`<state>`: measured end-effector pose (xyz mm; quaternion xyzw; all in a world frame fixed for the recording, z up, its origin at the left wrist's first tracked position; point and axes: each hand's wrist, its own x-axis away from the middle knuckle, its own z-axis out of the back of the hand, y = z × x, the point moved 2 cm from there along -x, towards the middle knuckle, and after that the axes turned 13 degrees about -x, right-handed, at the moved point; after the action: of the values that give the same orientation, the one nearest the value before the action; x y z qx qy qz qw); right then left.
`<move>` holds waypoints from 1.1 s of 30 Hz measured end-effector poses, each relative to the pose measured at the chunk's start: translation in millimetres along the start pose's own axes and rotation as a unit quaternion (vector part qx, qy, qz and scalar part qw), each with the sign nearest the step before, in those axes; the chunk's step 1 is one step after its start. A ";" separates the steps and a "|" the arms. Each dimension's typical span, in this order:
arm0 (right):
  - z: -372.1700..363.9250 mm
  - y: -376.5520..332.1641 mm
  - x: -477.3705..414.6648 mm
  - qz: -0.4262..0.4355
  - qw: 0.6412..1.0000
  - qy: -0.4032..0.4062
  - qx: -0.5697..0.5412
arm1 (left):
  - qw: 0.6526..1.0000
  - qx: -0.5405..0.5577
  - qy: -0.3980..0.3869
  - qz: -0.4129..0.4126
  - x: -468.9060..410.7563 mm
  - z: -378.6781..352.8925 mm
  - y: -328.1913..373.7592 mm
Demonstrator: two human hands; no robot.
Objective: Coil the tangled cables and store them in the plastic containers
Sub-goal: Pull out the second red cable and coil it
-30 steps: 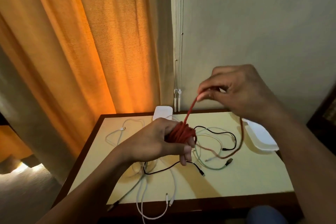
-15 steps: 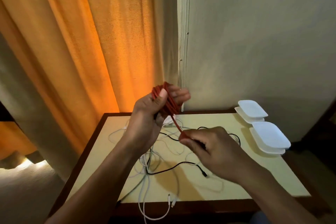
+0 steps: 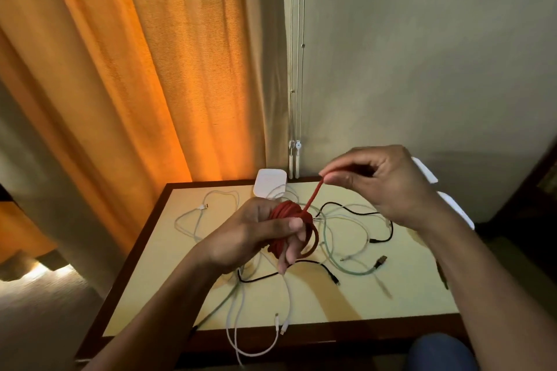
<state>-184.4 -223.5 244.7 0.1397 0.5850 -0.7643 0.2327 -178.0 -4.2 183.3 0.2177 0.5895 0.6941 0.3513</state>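
My left hand grips a coil of red cable above the middle of the table. A free strand of that cable runs up and to the right to my right hand, which pinches it between thumb and forefinger. Below the hands lies a tangle of loose cables: a black cable, a pale green cable and a white cable that hangs over the front edge. White plastic containers stand at the table's right edge, mostly hidden by my right arm. A white lid or container sits at the back.
The cream-topped table has a dark wooden rim. An orange curtain hangs behind it on the left, blind cords hang at the back centre, and a plain wall stands on the right.
My left hand has come down with the red coil from in front of the curtain. My right hand rose from below it to the upper right, drawing the strand taut.
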 end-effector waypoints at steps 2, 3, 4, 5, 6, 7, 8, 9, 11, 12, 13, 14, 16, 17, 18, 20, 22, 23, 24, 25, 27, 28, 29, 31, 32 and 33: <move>-10.0 12.6 3.4 -0.061 0.995 -0.019 -0.074 | 0.999 0.047 0.002 -0.012 -0.4 -9.4 2.3; -14.9 18.7 7.8 -0.090 0.990 -0.031 -0.107 | 0.998 0.067 0.006 -0.020 -0.6 -14.6 4.0; -19.3 24.4 12.8 -0.117 0.982 -0.047 -0.143 | 0.996 0.090 0.011 -0.025 -0.9 -19.7 5.9; -23.7 28.3 18.0 -0.140 0.972 -0.063 -0.181 | 0.993 0.115 0.018 -0.025 -1.3 -23.7 7.8; -28.3 31.5 23.0 -0.157 0.961 -0.072 -0.218 | 0.990 0.136 0.027 -0.024 -1.7 -27.1 10.3; -31.7 33.7 28.1 -0.174 0.952 -0.072 -0.241 | 0.987 0.154 0.039 -0.021 -2.4 -28.9 11.7; -34.3 35.1 32.5 -0.190 0.946 -0.071 -0.254 | 0.984 0.167 0.055 -0.014 -3.6 -29.5 12.3; -37.1 32.7 36.9 -0.201 0.942 -0.070 -0.259 | 0.982 0.174 0.072 -0.005 -4.3 -29.4 11.7; -39.9 31.2 44.2 -0.205 0.939 -0.077 -0.266 | 0.978 0.186 0.099 0.012 -6.2 -27.8 9.1; -38.8 30.1 47.2 -0.201 0.939 -0.080 -0.269 | 0.974 0.198 0.105 0.020 -7.2 -27.4 7.9; -38.0 27.3 49.2 -0.194 0.940 -0.084 -0.266 | 0.971 0.212 0.106 0.027 -8.3 -27.2 7.2; -37.6 24.1 50.8 -0.181 0.943 -0.089 -0.263 | 0.969 0.221 0.103 0.032 -9.6 -27.0 6.8; -39.9 20.4 52.2 -0.150 0.950 -0.099 -0.255 | 0.972 0.212 0.095 0.036 -12.7 -26.7 4.6; -40.9 20.7 52.4 -0.135 0.952 -0.102 -0.253 | 0.975 0.198 0.092 0.033 -14.6 -25.8 2.9; -41.6 23.3 53.4 -0.126 0.953 -0.101 -0.256 | 0.978 0.184 0.090 0.030 -16.6 -24.9 0.3; -43.3 32.4 54.1 -0.123 0.950 -0.091 -0.272 | 0.982 0.161 0.092 0.023 -21.5 -22.1 -7.8; -46.5 45.5 53.6 -0.127 0.945 -0.083 -0.288 | 0.983 0.158 0.097 0.016 -25.7 -18.7 -19.2; -48.6 52.4 52.9 -0.130 0.944 -0.078 -0.294 | 0.981 0.163 0.101 0.013 -27.3 -16.6 -26.1; -51.3 59.6 52.4 -0.128 0.943 -0.077 -0.297 | 0.980 0.169 0.106 0.012 -28.2 -14.4 -33.8; -54.2 66.5 51.8 -0.127 0.943 -0.078 -0.298 | 0.979 0.171 0.113 0.012 -28.9 -12.6 -41.9; -59.7 84.7 50.4 -0.135 0.939 -0.089 -0.303 | 0.975 0.179 0.129 0.019 -32.5 -10.2 -60.8; -61.6 93.8 49.4 -0.138 0.937 -0.093 -0.306 | 0.973 0.181 0.139 0.024 -34.8 -9.9 -70.2; -63.4 103.1 47.5 -0.142 0.935 -0.097 -0.310 | 0.971 0.181 0.155 0.028 -37.8 -10.0 -80.2; -65.9 125.2 43.8 -0.148 0.936 -0.089 -0.308 | 0.963 0.177 0.201 0.033 -44.5 -9.2 -101.6; -67.4 135.7 41.4 -0.156 0.936 -0.079 -0.305 | 0.958 0.177 0.225 0.033 -48.6 -8.5 -111.3; -68.3 147.8 38.6 -0.166 0.935 -0.070 -0.307 | 0.952 0.177 0.248 0.033 -53.1 -7.3 -120.9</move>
<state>-144.6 -196.0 84.5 -0.0915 0.7880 -0.5833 0.1743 -120.4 -41.5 70.4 0.1163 0.7640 0.6219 0.1266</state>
